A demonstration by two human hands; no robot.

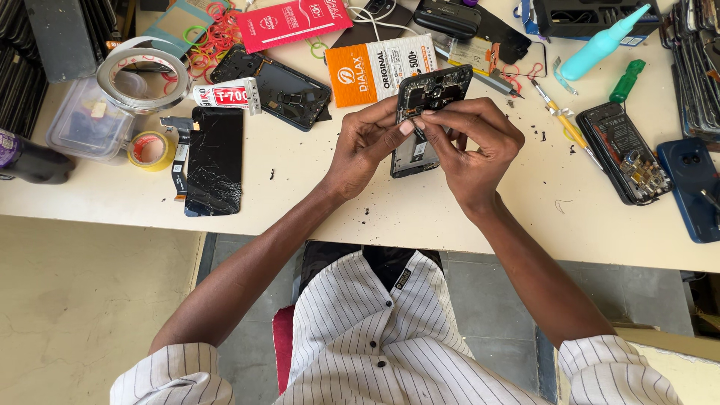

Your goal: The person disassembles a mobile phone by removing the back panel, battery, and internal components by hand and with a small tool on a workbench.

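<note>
An opened black phone body [429,94] with its inner boards showing is held upright over the white table [315,191]. My left hand [365,145] grips its left edge, thumb pressed near the top. Gripping the right side is my right hand [471,142], whose fingertips pinch at a spot on the upper middle of the phone. The lower half of the phone is partly hidden behind my fingers. Whether a small part sits between my right fingertips cannot be made out.
A cracked black screen [215,159] lies left, with a yellow tape roll [152,150], a large tape ring [144,78] and a glue tube [227,96]. Another open phone [281,88] lies behind. Right: a turquoise bottle [600,46], green screwdriver [627,81], open phone [626,152], blue phone [694,187].
</note>
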